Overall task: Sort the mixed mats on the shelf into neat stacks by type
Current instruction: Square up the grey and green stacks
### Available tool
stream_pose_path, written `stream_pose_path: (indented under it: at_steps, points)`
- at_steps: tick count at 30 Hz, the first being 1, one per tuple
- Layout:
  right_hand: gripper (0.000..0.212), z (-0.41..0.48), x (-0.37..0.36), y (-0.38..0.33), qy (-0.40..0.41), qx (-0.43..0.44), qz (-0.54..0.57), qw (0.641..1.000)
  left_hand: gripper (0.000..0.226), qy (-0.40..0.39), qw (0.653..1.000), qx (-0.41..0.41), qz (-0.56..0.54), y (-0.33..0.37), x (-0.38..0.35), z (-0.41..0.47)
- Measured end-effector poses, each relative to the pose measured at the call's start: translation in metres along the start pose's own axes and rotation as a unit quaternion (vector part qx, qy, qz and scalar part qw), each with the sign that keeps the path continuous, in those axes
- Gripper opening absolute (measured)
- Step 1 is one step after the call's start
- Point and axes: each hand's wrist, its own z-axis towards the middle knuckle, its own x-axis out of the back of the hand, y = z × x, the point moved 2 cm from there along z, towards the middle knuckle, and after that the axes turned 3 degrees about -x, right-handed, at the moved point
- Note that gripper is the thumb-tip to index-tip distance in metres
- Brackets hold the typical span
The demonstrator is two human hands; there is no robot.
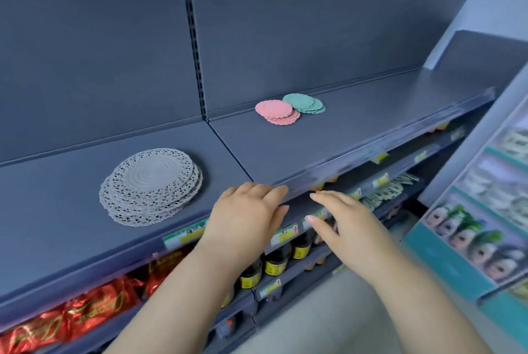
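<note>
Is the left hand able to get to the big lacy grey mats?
Probably yes. The left hand is open at the front edge of the shelf, just to the right of the grey lacy mats. Only bare shelf lies between them, so a short move left and forward should do.

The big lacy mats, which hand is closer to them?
Left. The left hand is at the front edge of the shelf, just right of the lacy mats; the right hand is farther right.
</note>
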Motion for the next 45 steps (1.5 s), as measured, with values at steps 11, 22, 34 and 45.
stream_pose_path:
  at_steps: [11, 22, 34, 45]
  points:
    - [0.045, -0.03, 0.049, 0.154, -0.045, 0.003, 0.008, 0.999, 0.034, -0.002, 0.999, 0.045, -0.014, 0.142, -0.046, 0.052]
    - [0.04, 0.089, 0.049, 0.206, -0.034, 0.089, 0.029, 0.995, 0.04, 0.009, 0.996, 0.085, 0.018, 0.114, -0.091, 0.162]
    - [0.037, 0.263, 0.068, 0.301, -0.046, 0.037, 0.061, 0.996, 0.024, -0.025, 0.991, 0.121, 0.042, 0.025, -0.16, 0.319]
    - [0.035, 0.439, 0.033, 0.297, -0.205, 0.18, 0.093, 0.958, 0.029, -0.025, 0.933, 0.353, 0.063, 0.017, -0.19, 0.389]
